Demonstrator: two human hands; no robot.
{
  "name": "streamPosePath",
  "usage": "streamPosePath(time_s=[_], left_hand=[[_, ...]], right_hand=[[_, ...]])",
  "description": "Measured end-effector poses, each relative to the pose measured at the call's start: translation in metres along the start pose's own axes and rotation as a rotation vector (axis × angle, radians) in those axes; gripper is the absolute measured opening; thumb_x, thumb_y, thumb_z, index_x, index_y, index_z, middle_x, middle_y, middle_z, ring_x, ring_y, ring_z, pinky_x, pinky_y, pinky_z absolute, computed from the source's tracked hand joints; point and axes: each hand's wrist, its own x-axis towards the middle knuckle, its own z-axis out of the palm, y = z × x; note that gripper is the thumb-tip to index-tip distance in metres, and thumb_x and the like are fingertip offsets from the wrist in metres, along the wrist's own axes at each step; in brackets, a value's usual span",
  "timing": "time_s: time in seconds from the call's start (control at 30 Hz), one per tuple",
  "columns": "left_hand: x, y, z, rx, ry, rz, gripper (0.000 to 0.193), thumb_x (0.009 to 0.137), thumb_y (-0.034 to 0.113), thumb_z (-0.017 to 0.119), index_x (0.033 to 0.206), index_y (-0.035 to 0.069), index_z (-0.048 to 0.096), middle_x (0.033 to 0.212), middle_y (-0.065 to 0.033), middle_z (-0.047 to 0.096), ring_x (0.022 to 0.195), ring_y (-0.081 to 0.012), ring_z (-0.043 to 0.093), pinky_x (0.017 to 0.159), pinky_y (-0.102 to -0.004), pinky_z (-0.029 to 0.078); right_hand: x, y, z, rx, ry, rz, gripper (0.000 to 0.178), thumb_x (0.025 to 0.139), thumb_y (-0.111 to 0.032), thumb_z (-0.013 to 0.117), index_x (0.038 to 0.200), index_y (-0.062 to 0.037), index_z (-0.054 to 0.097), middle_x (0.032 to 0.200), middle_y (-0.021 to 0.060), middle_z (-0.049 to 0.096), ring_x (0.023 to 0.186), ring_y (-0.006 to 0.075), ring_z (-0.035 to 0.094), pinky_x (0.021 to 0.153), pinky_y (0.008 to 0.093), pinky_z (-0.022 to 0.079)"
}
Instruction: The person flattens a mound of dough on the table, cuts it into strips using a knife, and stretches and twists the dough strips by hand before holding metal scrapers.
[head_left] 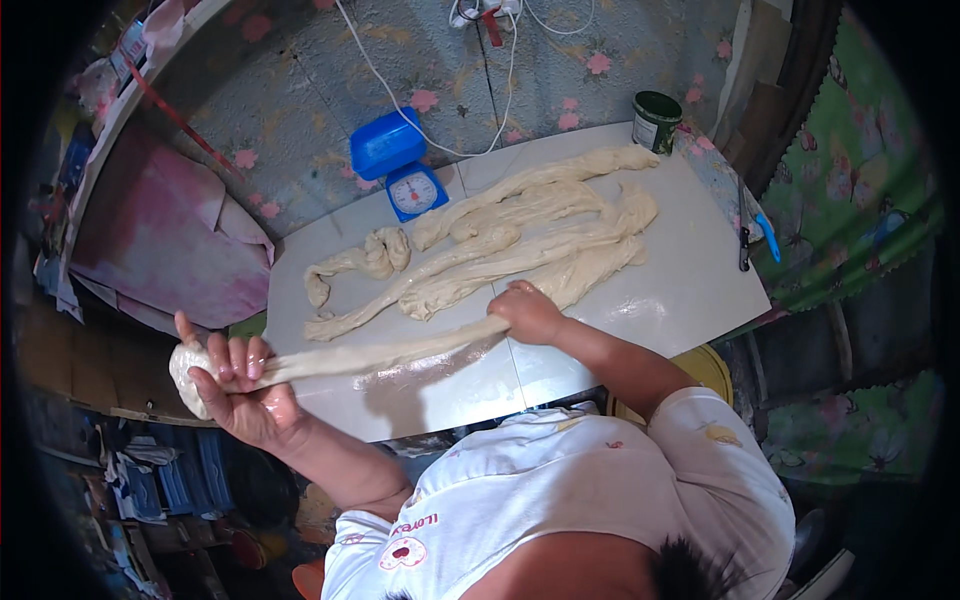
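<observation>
A long rope of pale dough [390,357] stretches between my two hands above the near side of the table. My left hand [245,385] grips its left end with curled fingers, and a rounded lump of dough bulges past them beyond the table's left edge. Closed around the rope's right part is my right hand [528,312], close to the thick dough pile. That pile of long dough strips [540,235] lies across the middle of the table, glossy and soft. A smaller curled dough piece [358,262] rests to its left.
A blue kitchen scale [415,191] with a round dial stands at the table's back edge. At the back right is a dark green tub [656,122]. A knife [743,235] and a blue-handled tool [768,238] lie at the right edge. White cables [400,105] hang along the wall.
</observation>
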Motion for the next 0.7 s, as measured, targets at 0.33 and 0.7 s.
streamPosePath(time_s=[0.33, 0.7], left_hand=[[-0.101, -0.097, -0.069, 1.45, -0.306, -0.447, 0.112, 0.06, 0.015, 0.084, 0.146, 0.003, 0.014, 0.147, -0.0225, 0.024, 0.137, -0.0309, 0.024, 0.112, -0.0406, 0.023], [-0.048, -0.047, -0.083, 1.574, -0.273, -0.769, 0.04, 0.062, 0.002, 0.077, 0.101, 0.0, 0.066, 0.09, -0.0155, 0.067, 0.079, -0.0183, 0.066, 0.071, -0.0297, 0.052]], right_hand=[[0.056, -0.048, -0.073, 0.593, -0.139, 0.225, 0.042, 0.067, -0.014, 0.071, 0.104, -0.0019, 0.056, 0.095, 0.0186, 0.063, 0.091, 0.0322, 0.062, 0.079, 0.0386, 0.048], [-0.005, -0.016, -0.022, 0.148, -0.152, 0.208, 0.038, 0.066, -0.018, 0.073, 0.099, -0.0052, 0.058, 0.098, 0.0159, 0.064, 0.092, 0.0364, 0.061, 0.077, 0.0438, 0.048]])
